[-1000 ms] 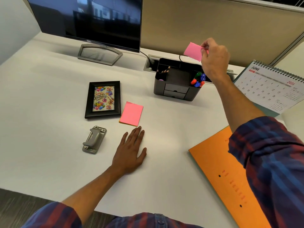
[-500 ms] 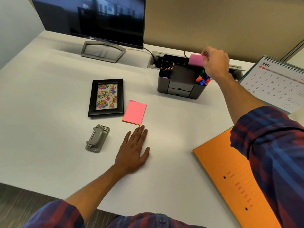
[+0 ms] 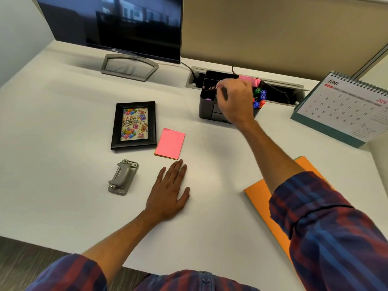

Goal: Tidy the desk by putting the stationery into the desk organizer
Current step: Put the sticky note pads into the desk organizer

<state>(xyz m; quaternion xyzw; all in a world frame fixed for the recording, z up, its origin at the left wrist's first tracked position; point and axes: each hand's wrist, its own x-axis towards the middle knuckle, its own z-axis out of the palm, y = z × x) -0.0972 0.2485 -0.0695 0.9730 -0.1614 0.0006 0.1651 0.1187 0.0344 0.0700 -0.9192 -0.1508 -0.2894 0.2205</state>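
Left hand [image 3: 168, 192] flat on counter [image 3: 63, 122], fingers straight, just short of pink pad [image 3: 170, 143]. Right hand [image 3: 236, 99] over desk organizer [image 3: 206, 106], blurred; fingers' state unclear. Smaller pink pad [image 3: 249, 80] sits at organizer's back edge.

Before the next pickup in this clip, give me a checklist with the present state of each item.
1. Small pink pad seated at the back of the organizer: ok.
2. Right hand free of that pad: ok, though blurred, so what its fingers do is unclear.
3. Large pink pad on the desk, unobstructed: ok.
4. Left hand flat and empty beside it: ok.
5. Hole punch not yet stowed: not ok.
6. Room in the organizer for the large pad: cannot tell.
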